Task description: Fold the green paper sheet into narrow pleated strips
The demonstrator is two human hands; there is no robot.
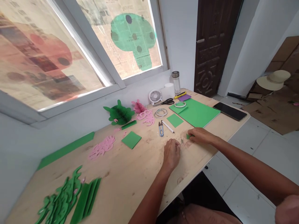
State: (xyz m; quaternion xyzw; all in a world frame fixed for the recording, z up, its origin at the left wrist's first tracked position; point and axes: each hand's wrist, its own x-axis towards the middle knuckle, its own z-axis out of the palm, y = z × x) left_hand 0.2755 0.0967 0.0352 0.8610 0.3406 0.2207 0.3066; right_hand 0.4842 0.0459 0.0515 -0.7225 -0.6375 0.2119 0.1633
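On the wooden table [140,161], near its front edge, rest both of my hands. My right hand [199,136] has its fingers closed on a small green piece [188,136], which is mostly hidden by the fingers. My left hand [172,151] lies a little to the left with its fingers curled together; whatever they may hold is too small to make out. Blue thread snips [161,129] and a white pen [168,127] lie beyond my left hand. Behind my right hand are a large green sheet [198,112] and a small green square [175,120].
Folded green paper [86,199] and green cutouts [62,199] lie at the near left. Pink cutouts [102,147] and another green square [131,139] are mid-table. Tape rolls [161,112], black scissors [167,101], a fan [155,96] and a bottle [176,82] stand or lie behind. A phone [230,111] is right.
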